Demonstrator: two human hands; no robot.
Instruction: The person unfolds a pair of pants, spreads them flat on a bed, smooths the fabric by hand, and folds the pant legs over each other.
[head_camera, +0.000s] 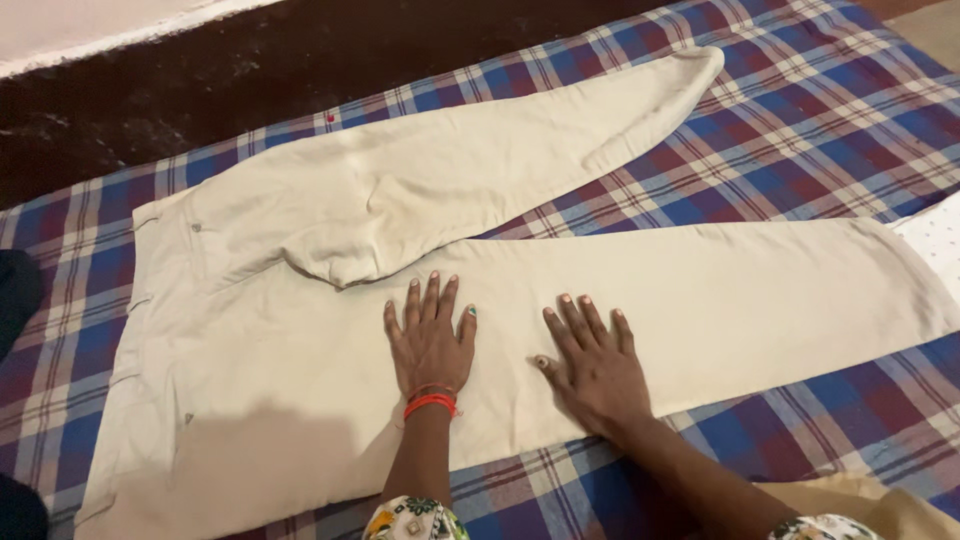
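A pair of cream trousers (300, 330) lies spread on a blue, red and white checked sheet (800, 130), waistband at the left. One leg angles up to the far right; the other runs straight right. My left hand (430, 340) rests flat on the near leg, fingers spread, with a red thread band at the wrist. My right hand (592, 362) lies flat on the same leg just to the right, fingers apart. Neither hand grips the cloth.
Dark reddish floor (250, 70) lies beyond the sheet's far edge. A white dotted cloth (938, 245) shows at the right edge, a tan cloth (860, 500) at the lower right, and a dark item (15, 290) at the left edge.
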